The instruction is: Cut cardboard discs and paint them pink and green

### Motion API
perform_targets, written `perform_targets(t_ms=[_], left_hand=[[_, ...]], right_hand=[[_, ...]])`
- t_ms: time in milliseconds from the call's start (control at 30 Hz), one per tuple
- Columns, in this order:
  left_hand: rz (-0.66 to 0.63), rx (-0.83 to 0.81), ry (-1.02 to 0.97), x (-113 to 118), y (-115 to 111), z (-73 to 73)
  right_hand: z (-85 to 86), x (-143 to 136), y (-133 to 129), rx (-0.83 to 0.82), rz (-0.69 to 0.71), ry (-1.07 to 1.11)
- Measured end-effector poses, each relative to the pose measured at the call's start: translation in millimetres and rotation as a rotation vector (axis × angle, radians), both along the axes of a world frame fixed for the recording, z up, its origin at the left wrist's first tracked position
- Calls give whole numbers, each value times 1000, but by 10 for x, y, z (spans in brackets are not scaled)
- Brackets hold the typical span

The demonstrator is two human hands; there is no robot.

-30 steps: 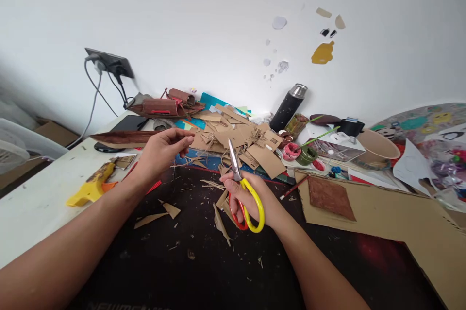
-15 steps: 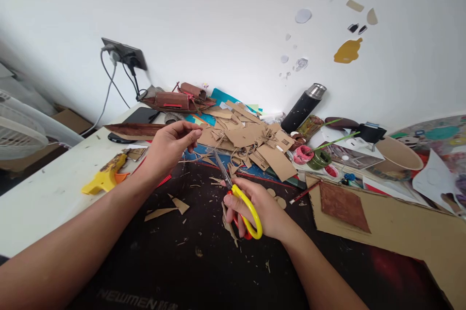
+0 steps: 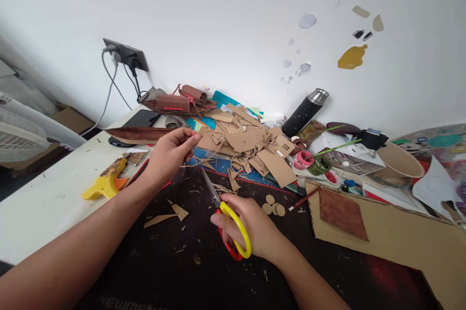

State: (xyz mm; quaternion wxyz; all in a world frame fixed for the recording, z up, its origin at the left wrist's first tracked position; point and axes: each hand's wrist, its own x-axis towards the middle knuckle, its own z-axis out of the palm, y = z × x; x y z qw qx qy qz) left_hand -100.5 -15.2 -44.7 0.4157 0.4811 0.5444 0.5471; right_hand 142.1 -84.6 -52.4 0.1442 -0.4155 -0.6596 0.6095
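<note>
In the head view my right hand [image 3: 251, 225] is wrapped around scissors [image 3: 236, 222] with one yellow and one red handle. Their blades look closed and point up and to the left, towards my left hand [image 3: 171, 152]. That hand is raised over the mat, thumb and forefinger pinched together. Whatever sits in the pinch, if anything, is too small to make out. Between the hands and the wall lies a heap of cardboard scraps [image 3: 245, 140]. Several small cardboard discs [image 3: 280, 210] rest on the dark mat [image 3: 160, 261], right of the scissors.
A yellow glue gun [image 3: 105, 181] and a brown boat-shaped piece [image 3: 140, 134] lie at left. Behind stands a brown model boat [image 3: 171, 103]. A black flask [image 3: 304, 113] leans by the wall near paint pots [image 3: 302, 159]. A cardboard sheet [image 3: 393, 225] covers the right side.
My right hand has brought the scissors left and nearer to me. The curved scrap seen under that hand no longer shows. More of the discs is visible. My left hand keeps its pinch.
</note>
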Motion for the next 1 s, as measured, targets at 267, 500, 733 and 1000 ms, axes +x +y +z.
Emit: perform_targets(t_ms=[267,500,733,1000], left_hand=[[-18,-75,24,-18,-18,15],[-5,-120,72,-52,-13,12],[12,-145,53,-17,-12,48],[20,-207,20,-24,13,22]], right_hand=[[144,-58,35,101,39,-113],[121,-85,81,18,25,-105],[134,-89,100,-34,33,-81],[107,-107,73,79,67,-133]])
